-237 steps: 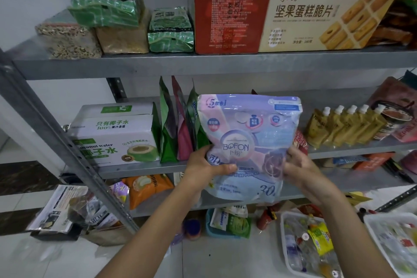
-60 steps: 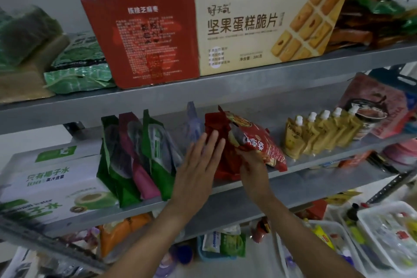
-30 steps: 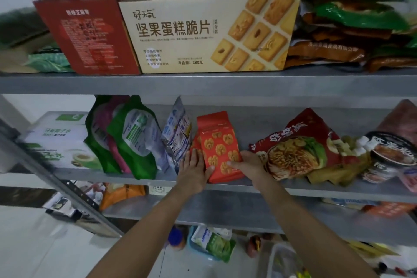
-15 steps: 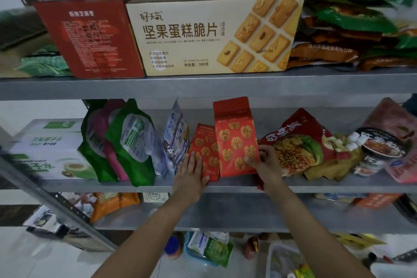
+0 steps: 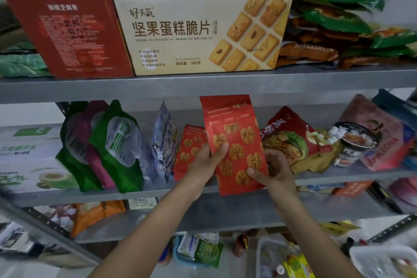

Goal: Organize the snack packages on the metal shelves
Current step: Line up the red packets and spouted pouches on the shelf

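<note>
Both hands, left [image 5: 208,160] and right [image 5: 274,170], are gripping the red pouch [image 5: 234,142], its bottom overhanging the shelf edge [image 5: 135,196].

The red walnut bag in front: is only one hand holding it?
No, the left hand grips the red walnut bag at its left edge and the right hand pinches its lower right.

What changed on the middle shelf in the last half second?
The left hand came off the rear walnut pack and now grips the front walnut pack by its left edge; the right hand pinches its lower right. It has come forward, bottom past the shelf lip. Rear walnut pack, green pouches and noodle bag stayed put.
</note>
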Demonstrator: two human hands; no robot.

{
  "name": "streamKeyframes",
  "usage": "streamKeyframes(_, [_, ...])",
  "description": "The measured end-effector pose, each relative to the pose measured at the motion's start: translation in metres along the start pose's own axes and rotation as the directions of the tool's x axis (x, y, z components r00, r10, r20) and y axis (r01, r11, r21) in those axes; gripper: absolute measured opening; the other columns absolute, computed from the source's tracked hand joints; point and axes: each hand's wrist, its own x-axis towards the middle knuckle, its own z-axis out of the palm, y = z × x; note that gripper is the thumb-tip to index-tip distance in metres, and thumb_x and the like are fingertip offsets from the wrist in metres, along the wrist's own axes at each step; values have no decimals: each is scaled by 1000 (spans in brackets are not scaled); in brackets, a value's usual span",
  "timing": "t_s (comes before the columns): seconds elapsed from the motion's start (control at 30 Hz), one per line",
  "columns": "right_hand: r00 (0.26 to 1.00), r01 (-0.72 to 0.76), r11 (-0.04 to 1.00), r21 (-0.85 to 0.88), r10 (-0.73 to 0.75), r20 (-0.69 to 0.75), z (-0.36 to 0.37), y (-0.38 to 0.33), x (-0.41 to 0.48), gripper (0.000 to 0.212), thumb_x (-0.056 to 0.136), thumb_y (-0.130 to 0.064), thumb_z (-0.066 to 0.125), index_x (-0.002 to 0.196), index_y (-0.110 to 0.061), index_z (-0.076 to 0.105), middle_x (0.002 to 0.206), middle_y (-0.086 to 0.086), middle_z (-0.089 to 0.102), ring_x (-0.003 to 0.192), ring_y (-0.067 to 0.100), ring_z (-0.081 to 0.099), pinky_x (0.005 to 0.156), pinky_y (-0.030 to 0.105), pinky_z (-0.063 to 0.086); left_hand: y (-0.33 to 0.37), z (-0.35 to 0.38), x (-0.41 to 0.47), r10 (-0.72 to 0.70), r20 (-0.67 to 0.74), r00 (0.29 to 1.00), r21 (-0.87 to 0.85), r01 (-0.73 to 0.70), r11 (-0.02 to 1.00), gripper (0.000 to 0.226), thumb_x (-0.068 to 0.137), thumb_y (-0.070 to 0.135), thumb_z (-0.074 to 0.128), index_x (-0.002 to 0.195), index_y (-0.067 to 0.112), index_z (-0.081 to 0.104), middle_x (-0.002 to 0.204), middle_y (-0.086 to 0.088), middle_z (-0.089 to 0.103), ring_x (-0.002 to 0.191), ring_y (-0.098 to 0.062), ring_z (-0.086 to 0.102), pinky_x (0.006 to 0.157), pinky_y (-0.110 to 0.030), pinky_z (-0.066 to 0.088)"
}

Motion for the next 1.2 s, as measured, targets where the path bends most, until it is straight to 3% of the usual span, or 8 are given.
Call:
streamKeyframes(0.1, [995,-48,998,-44,52,88,0,-3,-9,61,63,-19,81,116,-19,50,115,0,59,100,7,63,68,23,56,5,3,-7,-3,-104,995,-131,-11,991,58,65,44,76,118,25,61,112,5,71,107,-15,66,85,-31,54])
streamKeyframes(0.3, [971,-178,981,-76,187,147,-9,-7,-15,84,58,-22,83,132,-27,45,125,4,60,108,18,64,71,28,60,0,3,-17,-38,-89,995,-215,18,977,46,69,38,73,113,30,62,114,6,70,108,-15,65,86,-32,52])
streamKeyframes(0.47, [986,63,941,-333,-110,-125,5,5,-28,62,69,-15,85,111,-44,50,108,-21,61,99,-2,61,74,17,55,0,17,-24,19,-211,977,-78,-36,996,77,80,48,67,146,30,32,136,8,50,124,-10,50,100,-30,46])
streamKeyframes(0.63, [947,266,763,-589,-321,12,25,21,-51,64,78,-38,77,135,-29,49,123,-17,57,113,-3,53,93,17,46,0,30,-31,-7,-112,994,-118,-6,993,105,58,65,80,147,33,33,135,9,57,125,-11,54,103,-40,48])
streamKeyframes(0.77, [977,212,917,-336,-194,89,21,17,-52,46,91,-52,51,133,-33,52,130,-17,55,122,-2,50,99,22,44,4,8,-28,-15,-171,985,-280,-34,960,58,65,43,86,115,29,62,113,3,72,109,-18,66,94,-40,53])
streamKeyframes(0.97, [939,-148,980,-134,182,291,13,4,-36,92,53,-80,70,132,-40,45,126,-15,63,113,1,61,89,23,53,1,17,-40,22,-46,999,-336,-36,941,54,77,50,55,124,24,56,112,1,72,102,-15,70,83,-28,58])
streamKeyframes(1.1, [931,-262,965,-1,253,263,5,7,-37,104,39,-65,88,129,-29,50,120,2,68,109,22,66,91,43,54,1,22,-44,-22,-26,999,-237,15,971,57,82,57,47,130,27,52,118,2,69,104,-11,68,89,-29,56])
streamKeyframes(1.2, [967,-213,977,-35,215,136,9,6,-43,93,52,-45,92,130,-25,46,111,2,70,93,11,70,72,26,58,3,22,-47,-5,-35,999,-170,-1,985,32,98,51,29,109,40,56,98,19,68,84,12,65,72,-8,51])
